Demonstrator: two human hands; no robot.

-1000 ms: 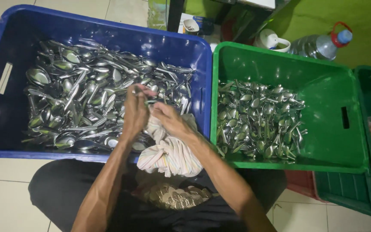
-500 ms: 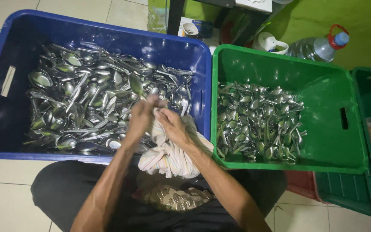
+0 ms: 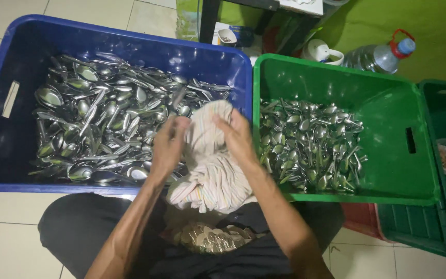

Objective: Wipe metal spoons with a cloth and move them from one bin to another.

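Right now a striped cloth (image 3: 213,170) sits bunched between the left hand (image 3: 169,144) and right hand (image 3: 239,137), fingers curled into it, over the blue crate (image 3: 6,155) heaped with spoons; fewer spoons lie in the green crate (image 3: 388,150), so most look undone.

Pale square floor tiles (image 3: 6,243) with dark grout lines run under everything. A bright green wall (image 3: 440,20) rises at the top right, with a clear plastic water bottle (image 3: 378,57) and a white jug (image 3: 322,52) standing against it. Dark furniture legs (image 3: 208,20) stand near the top middle.
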